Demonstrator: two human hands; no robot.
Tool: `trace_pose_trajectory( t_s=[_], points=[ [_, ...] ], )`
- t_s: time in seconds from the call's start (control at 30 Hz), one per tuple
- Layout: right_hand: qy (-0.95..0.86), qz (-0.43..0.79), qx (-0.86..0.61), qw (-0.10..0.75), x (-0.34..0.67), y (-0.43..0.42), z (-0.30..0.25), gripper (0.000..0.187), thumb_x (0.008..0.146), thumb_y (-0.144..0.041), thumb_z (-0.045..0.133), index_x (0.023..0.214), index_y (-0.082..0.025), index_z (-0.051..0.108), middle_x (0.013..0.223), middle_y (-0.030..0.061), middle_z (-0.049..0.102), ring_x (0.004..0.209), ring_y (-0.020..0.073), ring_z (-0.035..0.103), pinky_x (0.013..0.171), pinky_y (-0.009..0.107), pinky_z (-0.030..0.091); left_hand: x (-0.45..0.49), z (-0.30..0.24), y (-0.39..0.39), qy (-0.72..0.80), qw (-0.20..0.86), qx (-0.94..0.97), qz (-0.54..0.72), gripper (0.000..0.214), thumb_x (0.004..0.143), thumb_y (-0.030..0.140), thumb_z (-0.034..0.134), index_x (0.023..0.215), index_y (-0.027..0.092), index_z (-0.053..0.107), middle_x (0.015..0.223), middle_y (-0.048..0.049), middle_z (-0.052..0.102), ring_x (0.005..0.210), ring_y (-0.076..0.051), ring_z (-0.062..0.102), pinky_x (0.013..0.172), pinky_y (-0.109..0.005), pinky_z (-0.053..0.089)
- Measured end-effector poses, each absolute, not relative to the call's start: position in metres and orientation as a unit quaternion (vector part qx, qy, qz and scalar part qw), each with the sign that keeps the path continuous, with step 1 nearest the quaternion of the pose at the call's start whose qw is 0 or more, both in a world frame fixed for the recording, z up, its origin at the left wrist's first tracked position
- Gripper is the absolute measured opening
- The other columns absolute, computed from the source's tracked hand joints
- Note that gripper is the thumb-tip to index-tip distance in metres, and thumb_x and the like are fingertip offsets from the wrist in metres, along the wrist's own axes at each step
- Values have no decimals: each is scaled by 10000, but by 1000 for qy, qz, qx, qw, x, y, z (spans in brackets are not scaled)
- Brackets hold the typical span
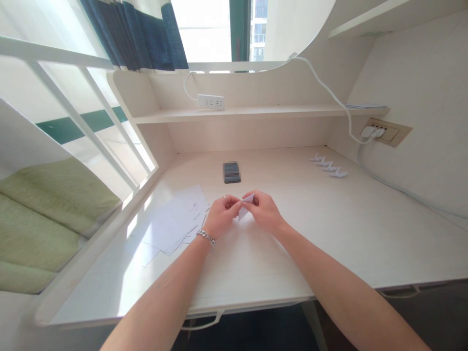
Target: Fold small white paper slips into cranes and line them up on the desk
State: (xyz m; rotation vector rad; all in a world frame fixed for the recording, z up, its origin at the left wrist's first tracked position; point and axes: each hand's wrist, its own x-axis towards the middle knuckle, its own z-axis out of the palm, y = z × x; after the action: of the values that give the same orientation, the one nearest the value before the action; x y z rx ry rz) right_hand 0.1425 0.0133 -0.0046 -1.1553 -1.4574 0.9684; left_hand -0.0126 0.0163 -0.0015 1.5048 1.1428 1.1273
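A small folded piece of white paper is pinched between both my hands, just above the middle of the desk. My left hand, with a ring and a chain bracelet at the wrist, grips its left side between thumb and fingers. On the upper right, my right hand pinches it near the top corner. Loose white paper sheets lie spread to the left of my left hand. Several folded paper cranes stand in a slanting row at the back right of the desk.
Beyond my hands a dark phone-like object lies on the desk. A power strip sits on the shelf behind. White cables run to a wall socket at the right. A railing borders the left side.
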Motion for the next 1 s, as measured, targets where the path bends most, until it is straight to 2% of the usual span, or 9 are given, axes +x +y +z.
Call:
trace_pose_trajectory(
  t_s=[0.13,0.27,0.43,0.63,0.87,1.0],
  points=[
    [-564,462,-468,499,142,12,1,277,732,-342,656,959,-184,635,791,40,688,745,187,637,701,317,485,-13,-4,19,482,438,592,475,254,750,399,690,807,153,669,706,-42,674,629,-137,599,592,-251,463],
    [-545,507,-494,449,143,12,5,222,761,-372,615,797,-160,668,794,67,686,746,177,619,704,314,487,-14,-5,21,484,440,568,500,246,747,381,689,809,145,659,710,-47,679,633,-140,605,607,-257,476],
    [-585,460,-496,447,145,15,-1,200,771,-340,577,723,-163,656,678,32,629,653,155,569,666,303,472,-15,-7,20,499,446,583,460,239,762,389,664,820,157,662,696,-48,688,650,-156,632,637,-273,491],
    [-612,427,-511,425,147,17,-3,204,784,-322,543,668,-172,619,640,24,609,618,149,548,632,290,453,-16,-5,18,518,419,618,417,255,771,422,642,760,168,667,650,-41,684,633,-158,622,640,-272,478],
    [-567,463,-508,455,143,15,1,210,775,-340,574,659,-168,611,634,24,616,614,142,566,618,275,460,-13,-2,17,492,434,604,452,264,760,413,668,748,149,650,655,-39,678,619,-144,609,622,-267,472],
    [-518,529,-490,460,142,11,6,237,781,-393,590,749,-162,632,742,49,670,712,156,622,669,282,487,-9,0,15,493,444,577,477,268,749,408,682,736,143,636,657,-44,677,626,-145,608,636,-279,480]
  ],
)
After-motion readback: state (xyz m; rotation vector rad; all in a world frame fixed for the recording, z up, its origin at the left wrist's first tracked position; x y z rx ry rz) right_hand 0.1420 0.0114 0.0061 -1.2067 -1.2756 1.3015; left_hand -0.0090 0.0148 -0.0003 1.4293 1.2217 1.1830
